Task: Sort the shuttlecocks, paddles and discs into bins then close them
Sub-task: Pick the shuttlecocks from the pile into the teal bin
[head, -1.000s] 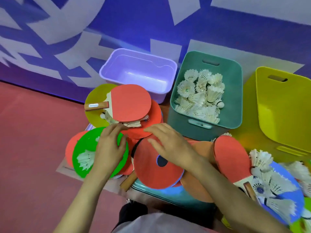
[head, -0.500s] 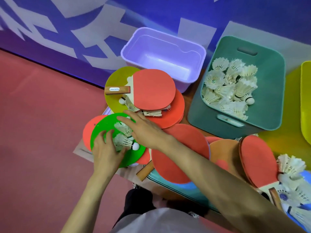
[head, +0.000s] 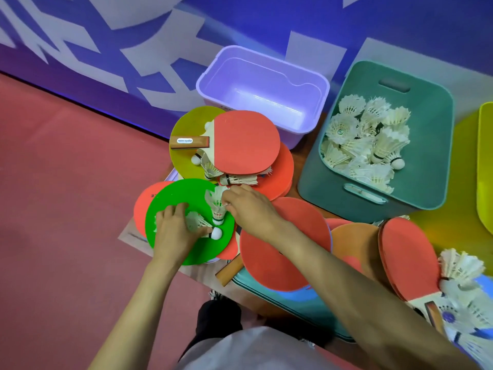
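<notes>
Left hand (head: 174, 232) curls round a white feather shuttlecock (head: 198, 224) lying on round green flat disc (head: 173, 196), near left. Right hand (head: 249, 209) pinches second white shuttlecock (head: 217, 206) beside it. Teal plastic bin (head: 432, 145), far right, holds more shuttlecocks.

grn disc (head: 184, 201), red paddle (head: 246, 141), lilac bin (head: 262, 89), wht shuttlecocks (head: 365, 140)

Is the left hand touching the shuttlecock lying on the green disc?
Touching. The head view shows the left hand curled over the feathers of the lying shuttlecock, thumb alongside it, no gap, on the green disc.
</notes>
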`<state>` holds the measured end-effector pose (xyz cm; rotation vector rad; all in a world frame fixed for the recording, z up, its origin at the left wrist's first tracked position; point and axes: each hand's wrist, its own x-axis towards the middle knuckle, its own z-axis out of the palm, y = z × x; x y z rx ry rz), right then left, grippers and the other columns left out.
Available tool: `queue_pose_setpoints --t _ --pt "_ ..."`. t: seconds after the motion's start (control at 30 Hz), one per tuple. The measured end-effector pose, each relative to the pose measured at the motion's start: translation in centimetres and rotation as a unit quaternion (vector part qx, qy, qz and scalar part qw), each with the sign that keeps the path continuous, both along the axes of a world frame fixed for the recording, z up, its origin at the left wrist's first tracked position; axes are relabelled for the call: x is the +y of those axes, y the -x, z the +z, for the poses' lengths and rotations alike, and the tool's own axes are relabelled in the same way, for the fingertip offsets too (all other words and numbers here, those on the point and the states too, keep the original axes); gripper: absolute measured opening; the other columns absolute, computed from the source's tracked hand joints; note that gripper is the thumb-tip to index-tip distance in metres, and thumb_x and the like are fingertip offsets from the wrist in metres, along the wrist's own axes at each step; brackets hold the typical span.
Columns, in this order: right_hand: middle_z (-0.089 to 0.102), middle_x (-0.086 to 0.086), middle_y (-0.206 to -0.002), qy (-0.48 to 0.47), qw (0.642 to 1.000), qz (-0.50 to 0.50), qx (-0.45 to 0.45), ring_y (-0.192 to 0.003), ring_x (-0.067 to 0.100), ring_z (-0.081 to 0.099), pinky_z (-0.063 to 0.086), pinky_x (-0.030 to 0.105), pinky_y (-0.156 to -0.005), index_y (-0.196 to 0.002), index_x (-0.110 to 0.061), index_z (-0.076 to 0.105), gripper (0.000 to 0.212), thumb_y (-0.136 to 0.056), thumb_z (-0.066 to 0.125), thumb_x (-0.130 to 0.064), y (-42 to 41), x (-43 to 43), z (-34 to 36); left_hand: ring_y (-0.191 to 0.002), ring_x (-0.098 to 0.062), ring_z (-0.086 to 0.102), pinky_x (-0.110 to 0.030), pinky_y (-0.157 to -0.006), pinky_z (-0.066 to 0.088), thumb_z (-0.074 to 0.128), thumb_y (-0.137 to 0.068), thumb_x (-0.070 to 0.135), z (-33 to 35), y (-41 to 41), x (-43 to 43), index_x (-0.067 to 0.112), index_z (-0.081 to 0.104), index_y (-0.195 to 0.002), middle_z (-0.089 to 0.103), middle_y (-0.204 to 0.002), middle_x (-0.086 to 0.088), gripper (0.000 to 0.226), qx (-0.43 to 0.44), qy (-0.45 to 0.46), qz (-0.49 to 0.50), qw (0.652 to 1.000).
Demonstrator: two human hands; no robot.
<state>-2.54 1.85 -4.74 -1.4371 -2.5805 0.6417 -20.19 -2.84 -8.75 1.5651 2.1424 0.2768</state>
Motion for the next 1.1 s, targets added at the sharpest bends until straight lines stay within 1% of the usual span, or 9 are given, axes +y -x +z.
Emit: queue_pose_setpoints --t 0.07,0.2,0.27,0.37,0.53,0.63,0.8,1.0,1.1 --pt "0.057 0.008 -0.104 -0.011 1.000 -0.020 0.019 -0.103 0.028 0.048 0.044 0.042 -0.080 -0.104 -0.009 0.057 0.015 -0.093 0.050 -0.016 -0.8 -0.4 0.3 -0.106 -0.033 0.046 -0.037 -0.085 0.035 0.084 -0.063 0.035 0.1 -0.3 0.5 0.008 0.054 -0.123 0.061 -0.111 -0.012 0.072 0.003 -0.003 -0.007 1.000" --pt "0.057 0.006 -0.103 -0.024 0.998 -0.039 0.038 -0.103 0.025 0.048 0.042 0.038 -0.080 -0.102 -0.009 0.058 0.015 -0.093 0.049 -0.017 -2.2 -1.1 0.8 -0.080 -0.029 0.061 -0.032 -0.065 0.043 0.080 -0.067 0.008 1.4 -0.7 0.9 0.004 0.065 -0.099 0.067 -0.086 -0.010 0.035 -0.080 -0.046 0.017 0.996" --pt "0.058 0.006 -0.101 -0.038 0.997 -0.049 0.050 -0.102 0.024 0.049 0.040 0.036 -0.080 -0.101 -0.010 0.058 0.013 -0.092 0.050 -0.016 -2.7 -1.4 1.0 -0.071 -0.023 0.059 -0.027 -0.060 0.041 0.078 -0.071 0.007 2.4 -1.1 0.3 0.006 0.067 -0.091 0.064 -0.078 -0.006 0.023 -0.104 -0.075 0.023 0.991" --pt "0.060 0.005 -0.100 -0.072 0.994 -0.061 0.064 -0.098 0.026 0.050 0.042 0.038 -0.077 -0.098 -0.010 0.059 0.011 -0.090 0.053 -0.014 -3.5 -2.0 1.8 -0.060 -0.008 0.053 -0.010 -0.054 0.035 0.077 -0.073 0.010 4.4 -1.9 -0.8 0.014 0.065 -0.082 0.061 -0.069 0.003 0.016 -0.143 -0.123 0.020 0.982" --pt "0.061 0.002 -0.088 -0.173 0.974 -0.110 0.092 -0.087 0.026 0.055 0.049 0.035 -0.062 -0.089 -0.013 0.060 0.005 -0.084 0.059 -0.014 -5.8 -3.6 4.1 -0.064 0.001 0.056 -0.008 -0.059 0.039 0.076 -0.075 0.014 7.4 -4.8 -1.7 0.019 0.064 -0.081 0.063 -0.071 0.010 0.014 -0.211 -0.215 0.027 0.953" --pt "0.062 0.000 -0.089 -0.220 0.956 -0.148 0.122 -0.086 0.024 0.055 0.048 0.033 -0.063 -0.089 -0.015 0.060 0.006 -0.084 0.057 -0.016 -7.8 -4.3 5.8 -0.064 0.002 0.053 -0.018 -0.063 0.042 0.074 -0.078 0.017 8.5 -7.0 -1.4 0.021 0.065 -0.083 0.062 -0.074 0.011 0.011 -0.266 -0.246 0.024 0.932" --pt "0.062 0.004 -0.089 -0.281 0.924 -0.198 0.166 -0.085 0.025 0.054 0.042 0.033 -0.073 -0.088 -0.009 0.061 0.014 -0.088 0.049 -0.017 -11.3 -4.6 8.6 -0.076 -0.008 0.056 -0.026 -0.070 0.044 0.073 -0.080 0.019 9.9 -11.0 -0.1 0.021 0.066 -0.084 0.065 -0.086 0.002 0.009 -0.287 -0.300 -0.019 0.910" --pt "0.061 0.006 -0.091 -0.300 0.888 -0.295 0.187 -0.086 0.026 0.055 0.043 0.033 -0.074 -0.092 -0.008 0.062 0.010 -0.089 0.054 -0.013 -17.0 -3.7 10.7 -0.079 -0.002 0.054 -0.017 -0.070 0.041 0.072 -0.081 0.017 12.6 -16.0 2.5 0.024 0.062 -0.083 0.061 -0.083 0.008 0.012 -0.308 -0.342 -0.082 0.884" --pt "0.061 0.008 -0.091 -0.284 0.881 -0.342 0.162 -0.087 0.029 0.056 0.047 0.039 -0.073 -0.093 -0.008 0.062 0.008 -0.088 0.056 -0.010 -20.2 -2.6 11.2 -0.078 -0.004 0.055 -0.018 -0.070 0.041 0.071 -0.080 0.016 13.8 -18.5 4.2 0.025 0.062 -0.081 0.060 -0.081 0.010 0.012 -0.318 -0.357 -0.129 0.869"
